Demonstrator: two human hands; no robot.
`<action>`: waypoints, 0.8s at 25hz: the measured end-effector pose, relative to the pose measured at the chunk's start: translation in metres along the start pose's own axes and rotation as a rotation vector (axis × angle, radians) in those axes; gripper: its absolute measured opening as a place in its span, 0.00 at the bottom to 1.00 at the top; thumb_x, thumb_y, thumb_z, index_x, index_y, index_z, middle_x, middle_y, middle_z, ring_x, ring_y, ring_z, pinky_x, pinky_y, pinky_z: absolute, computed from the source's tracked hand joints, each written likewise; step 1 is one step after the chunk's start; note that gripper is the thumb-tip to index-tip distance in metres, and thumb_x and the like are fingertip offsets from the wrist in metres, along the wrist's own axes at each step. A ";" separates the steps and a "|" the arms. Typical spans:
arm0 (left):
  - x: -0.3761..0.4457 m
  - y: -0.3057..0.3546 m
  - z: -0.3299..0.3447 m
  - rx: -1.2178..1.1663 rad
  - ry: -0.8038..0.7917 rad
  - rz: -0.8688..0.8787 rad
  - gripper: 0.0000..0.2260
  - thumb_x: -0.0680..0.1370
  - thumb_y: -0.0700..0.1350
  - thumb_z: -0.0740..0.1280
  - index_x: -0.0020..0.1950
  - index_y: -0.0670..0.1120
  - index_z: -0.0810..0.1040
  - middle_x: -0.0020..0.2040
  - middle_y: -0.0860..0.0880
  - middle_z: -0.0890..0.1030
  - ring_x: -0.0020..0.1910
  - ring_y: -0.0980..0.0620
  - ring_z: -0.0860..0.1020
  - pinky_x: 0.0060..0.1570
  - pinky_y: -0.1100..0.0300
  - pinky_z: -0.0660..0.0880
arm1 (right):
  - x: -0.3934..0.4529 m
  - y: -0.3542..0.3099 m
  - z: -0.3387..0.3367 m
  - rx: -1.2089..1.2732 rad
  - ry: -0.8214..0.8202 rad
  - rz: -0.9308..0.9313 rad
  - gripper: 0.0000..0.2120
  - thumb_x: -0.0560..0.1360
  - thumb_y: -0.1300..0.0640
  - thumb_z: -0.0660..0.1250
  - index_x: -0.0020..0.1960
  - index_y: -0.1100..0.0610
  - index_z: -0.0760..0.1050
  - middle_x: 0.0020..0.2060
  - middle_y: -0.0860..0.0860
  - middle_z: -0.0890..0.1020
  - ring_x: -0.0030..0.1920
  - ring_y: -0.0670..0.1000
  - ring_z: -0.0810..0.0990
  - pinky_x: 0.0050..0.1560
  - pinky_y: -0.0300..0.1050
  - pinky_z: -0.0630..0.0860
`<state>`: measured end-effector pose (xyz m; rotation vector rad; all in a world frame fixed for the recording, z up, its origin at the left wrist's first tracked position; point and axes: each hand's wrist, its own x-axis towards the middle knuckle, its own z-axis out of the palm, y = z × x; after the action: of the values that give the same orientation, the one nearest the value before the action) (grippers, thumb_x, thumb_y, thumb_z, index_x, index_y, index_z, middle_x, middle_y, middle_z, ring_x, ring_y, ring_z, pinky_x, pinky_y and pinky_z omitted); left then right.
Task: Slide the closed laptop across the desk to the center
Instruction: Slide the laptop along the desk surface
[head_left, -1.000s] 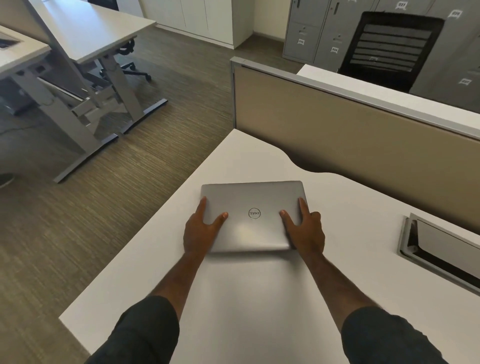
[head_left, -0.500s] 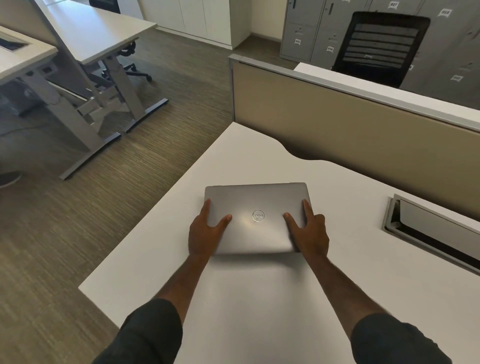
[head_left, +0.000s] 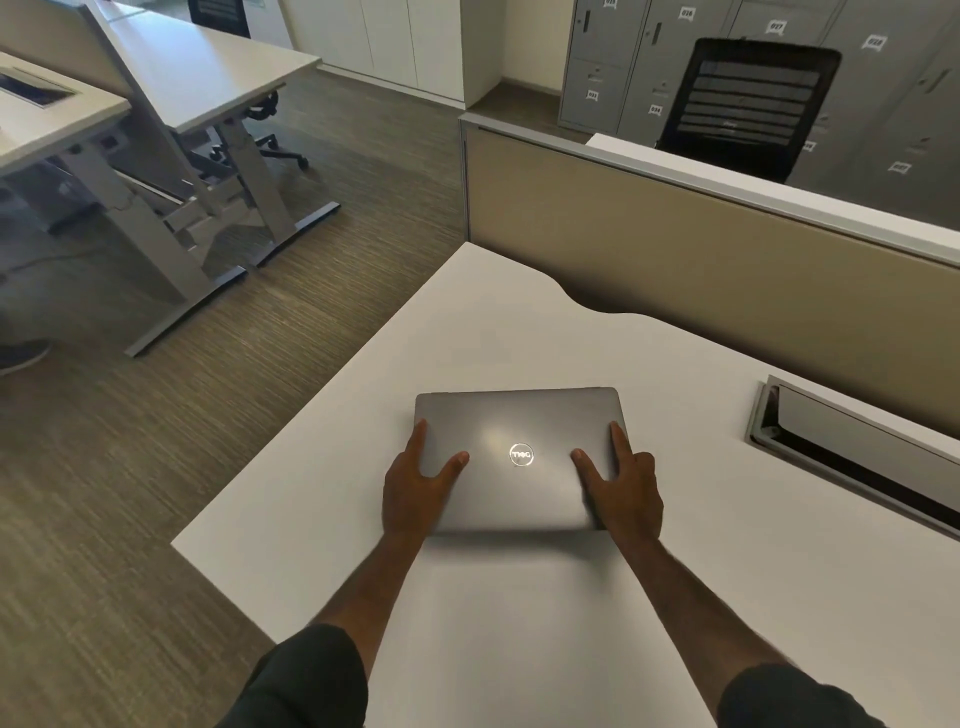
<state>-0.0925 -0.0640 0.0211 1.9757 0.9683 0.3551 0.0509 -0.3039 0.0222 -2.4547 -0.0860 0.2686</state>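
Since the earlier frames, the closed laptop (head_left: 519, 460) had slid toward three o'clock along the white table (head_left: 727, 545), so that more bare tabletop lay at its nine o'clock side and the recessed cable tray (head_left: 852, 457) at three o'clock stood nearer to it. At this moment the laptop lay flat near the middle of the view, lid down, with a round logo at its centre catching the light. The left hand (head_left: 415, 493) held its nine o'clock edge and the right hand (head_left: 626, 496) its three o'clock edge; on both, the fingers were spread open, thumbs and forefingers pressed flat on the lid, the palms hugging the near corners rather than closing around anything. Dark sleeves covered both arms near six o'clock. The table was smooth, matte and white, with a wavy cut-out along its far edge toward twelve o'clock, where a tan fabric partition (head_left: 701, 260) with a pale metal cap rose behind it. The laptop was a rounded-corner slab of brushed grey metal. Past the partition, toward one o'clock, stood a black mesh-backed chair (head_left: 748, 104) in front of grey numbered lockers (head_left: 623, 67). Toward ten o'clock, streaked brown carpet (head_left: 208, 415) ran under other pale tables on grey metal legs (head_left: 156, 228).
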 end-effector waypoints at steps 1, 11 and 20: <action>-0.005 -0.001 -0.001 -0.002 -0.001 0.001 0.39 0.72 0.64 0.73 0.79 0.55 0.64 0.70 0.49 0.77 0.67 0.49 0.76 0.63 0.63 0.67 | -0.004 0.002 -0.001 -0.002 0.001 -0.002 0.39 0.71 0.27 0.62 0.78 0.38 0.58 0.50 0.48 0.69 0.54 0.55 0.78 0.47 0.47 0.71; -0.048 -0.007 -0.004 0.003 -0.012 -0.014 0.39 0.72 0.64 0.73 0.79 0.56 0.63 0.70 0.49 0.77 0.68 0.49 0.75 0.64 0.61 0.68 | -0.041 0.025 -0.012 -0.007 0.013 0.007 0.38 0.72 0.28 0.63 0.78 0.38 0.58 0.50 0.49 0.69 0.52 0.55 0.78 0.47 0.48 0.72; -0.089 -0.014 0.003 -0.005 -0.024 -0.035 0.38 0.72 0.63 0.74 0.79 0.56 0.64 0.69 0.49 0.78 0.67 0.50 0.76 0.63 0.61 0.69 | -0.075 0.056 -0.019 0.006 0.023 0.034 0.37 0.71 0.27 0.62 0.77 0.36 0.58 0.50 0.47 0.68 0.53 0.54 0.79 0.47 0.47 0.70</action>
<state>-0.1561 -0.1282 0.0181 1.9519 0.9844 0.3137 -0.0188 -0.3692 0.0147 -2.4543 -0.0331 0.2556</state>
